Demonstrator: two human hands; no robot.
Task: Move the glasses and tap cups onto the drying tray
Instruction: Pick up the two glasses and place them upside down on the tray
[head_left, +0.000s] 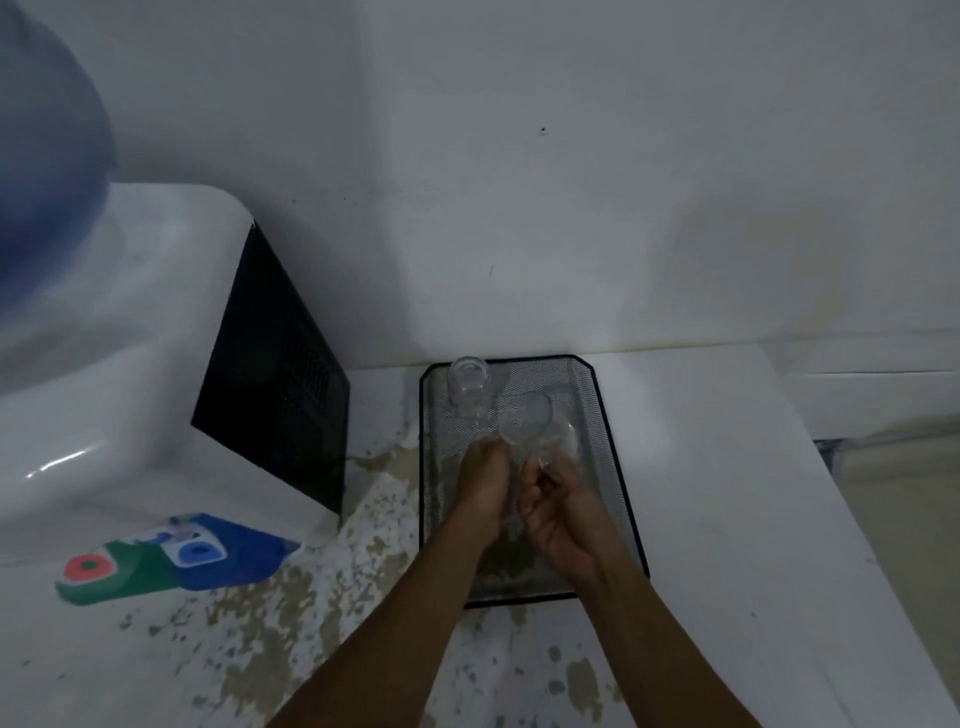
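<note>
A black mesh drying tray (613, 415) lies on the white counter against the wall. One clear glass (470, 387) stands in its far left corner. Both my hands hover over the tray's middle. My left hand (483, 491) and my right hand (563, 512) are closed together around clear glassware: a glass (525, 418) tilts up from between them, and a second clear piece (563, 439) shows just right of it. Blur hides which hand holds which piece.
A white water dispenser (119, 374) with a blue bottle (47, 171) and a black rear grille (275, 395) stands left of the tray. Its red and blue taps (156, 558) jut out at the lower left. The worn counter (291, 623) is patchy.
</note>
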